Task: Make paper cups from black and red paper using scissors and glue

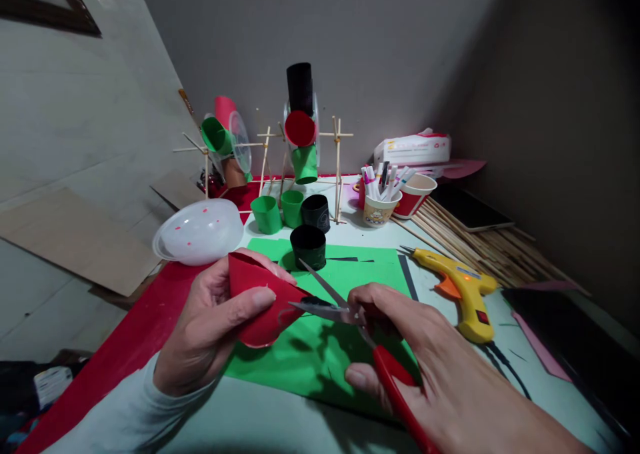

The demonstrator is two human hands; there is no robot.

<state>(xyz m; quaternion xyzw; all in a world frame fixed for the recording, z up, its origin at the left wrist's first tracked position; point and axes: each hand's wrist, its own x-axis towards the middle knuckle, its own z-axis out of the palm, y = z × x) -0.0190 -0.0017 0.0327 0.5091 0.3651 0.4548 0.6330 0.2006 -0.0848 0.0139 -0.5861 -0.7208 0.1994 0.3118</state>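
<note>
My left hand [210,314] grips a red paper cup [255,307], tilted on its side, thumb pressed along its wall. In my right hand [415,347] is a pair of scissors [327,309] with red handles. The blades stand apart, and the lower one lies against the cup's right edge, where a dark strip shows between them. Beneath both hands lies a green sheet [310,367]. Just beyond the blades a black paper ring [308,249] stands upright on that sheet. Behind it are another black ring [316,213] and two green rings [267,215].
A yellow glue gun [465,287] lies to the right beside bamboo sticks [450,237] and a dark tablet [473,207]. A cup of markers [380,211] stands at the back. Stick frames hold wheels with coloured tubes [300,129]. A translucent bowl [200,231] sits upside down at left.
</note>
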